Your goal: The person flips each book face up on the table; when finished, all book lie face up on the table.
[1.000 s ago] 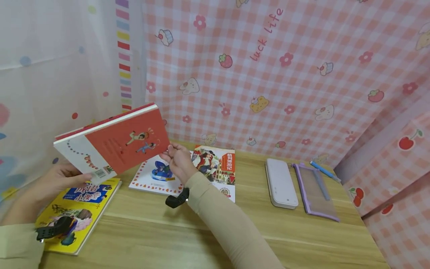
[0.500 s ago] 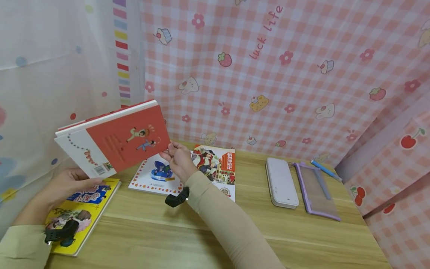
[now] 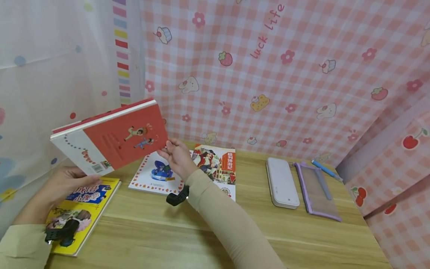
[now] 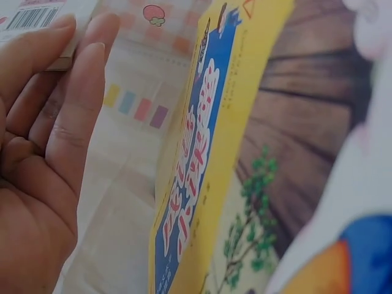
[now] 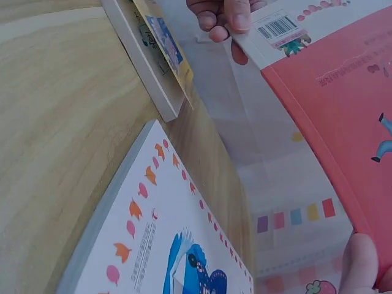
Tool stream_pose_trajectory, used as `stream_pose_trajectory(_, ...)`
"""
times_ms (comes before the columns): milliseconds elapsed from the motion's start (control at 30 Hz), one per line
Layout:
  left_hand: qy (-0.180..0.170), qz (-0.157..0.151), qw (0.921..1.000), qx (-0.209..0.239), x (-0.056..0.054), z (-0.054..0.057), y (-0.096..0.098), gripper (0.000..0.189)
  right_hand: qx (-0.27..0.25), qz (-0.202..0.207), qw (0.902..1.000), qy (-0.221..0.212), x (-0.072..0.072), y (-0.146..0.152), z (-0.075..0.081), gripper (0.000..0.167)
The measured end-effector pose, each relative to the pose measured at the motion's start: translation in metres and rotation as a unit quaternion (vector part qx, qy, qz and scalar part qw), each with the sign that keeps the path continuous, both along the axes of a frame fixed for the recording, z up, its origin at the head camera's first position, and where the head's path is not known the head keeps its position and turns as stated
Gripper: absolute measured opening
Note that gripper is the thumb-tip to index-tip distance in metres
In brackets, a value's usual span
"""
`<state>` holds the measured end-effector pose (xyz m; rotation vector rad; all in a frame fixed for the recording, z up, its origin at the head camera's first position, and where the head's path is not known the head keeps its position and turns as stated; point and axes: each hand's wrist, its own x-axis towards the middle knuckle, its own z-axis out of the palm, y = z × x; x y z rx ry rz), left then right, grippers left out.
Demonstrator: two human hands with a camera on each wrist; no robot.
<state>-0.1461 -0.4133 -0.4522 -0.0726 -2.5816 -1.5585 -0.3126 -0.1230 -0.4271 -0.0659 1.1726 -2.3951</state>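
Both hands hold a red-and-white book (image 3: 115,140) tilted above the table, back cover toward me. My left hand (image 3: 65,186) pinches its lower left corner near the barcode; in the right wrist view, the thumb (image 5: 241,15) lies beside that barcode. At the opposite end, my right hand (image 3: 179,157) grips the lower right corner between thumb and fingers. Under the left hand lies a yellow book (image 3: 75,224) with a blue title panel. A white book (image 3: 144,179) with a blue drawing lies behind the right wrist, partly covered by it.
A storybook with a costumed figure (image 3: 213,162) lies beside the white book, partly behind the right sleeve. Farther right on the wooden table (image 3: 161,231) are a white case (image 3: 282,183), a purple-edged mesh pouch (image 3: 317,192) and a blue pen (image 3: 326,170). Checked curtain (image 3: 235,78) hangs behind.
The left hand has shifted slightly right along the red book's lower corner. The book has tilted a little and now sits slightly left and higher. The right hand keeps its grip.
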Motion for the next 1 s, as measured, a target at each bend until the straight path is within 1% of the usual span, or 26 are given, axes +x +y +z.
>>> stream_pose_trajectory(133, -0.013, 0.009, 0.9998, -0.009, 0.0003, 0.0009, 0.0003, 0.030, 0.015, 0.009, 0.9997, 0.019, 0.0008, 0.0004, 0.0016, 0.035)
stream_pose_trajectory(267, -0.021, 0.016, 0.9995, -0.020, 0.0007, 0.0003, -0.0006, 0.032, 0.027, 0.021, 0.9992, 0.023, 0.0005, 0.0012, 0.0033, 0.036)
stream_pose_trajectory(400, -0.028, 0.017, 0.9993, -0.017, 0.0011, 0.0003, -0.0029, 0.030, 0.035, 0.025, 0.9989, 0.019, 0.0003, 0.0020, 0.0061, 0.033)
stream_pose_trajectory(500, -0.035, 0.015, 0.9992, -0.012, 0.0013, 0.0009, -0.0036, 0.029, 0.040, 0.021, 0.9989, 0.013, -0.0004, 0.0023, 0.0067, 0.031)
stream_pose_trajectory(600, -0.038, 0.016, 0.9989, -0.023, 0.0013, 0.0021, -0.0032, 0.032, 0.044, 0.016, 0.9989, 0.007, -0.0009, 0.0034, 0.0060, 0.030)
stream_pose_trajectory(700, -0.044, 0.018, 0.9981, -0.040, 0.0014, 0.0032, -0.0032, 0.037, 0.050, 0.017, 0.9985, 0.010, -0.0008, 0.0044, 0.0055, 0.028)
stream_pose_trajectory(800, -0.052, 0.018, 0.9977, -0.040, 0.0019, 0.0038, -0.0035, 0.039, 0.053, 0.023, 0.9983, 0.011, -0.0009, 0.0046, 0.0059, 0.027)
stream_pose_trajectory(867, -0.054, 0.017, 0.9975, -0.044, 0.0022, 0.0042, -0.0034, 0.040, 0.055, 0.026, 0.9981, 0.006, -0.0009, 0.0045, 0.0070, 0.027)
stream_pose_trajectory(1000, -0.053, 0.017, 0.9964, -0.064, 0.0015, 0.0058, -0.0015, 0.045, 0.057, 0.017, 0.9982, -0.011, -0.0007, 0.0032, 0.0081, 0.028)
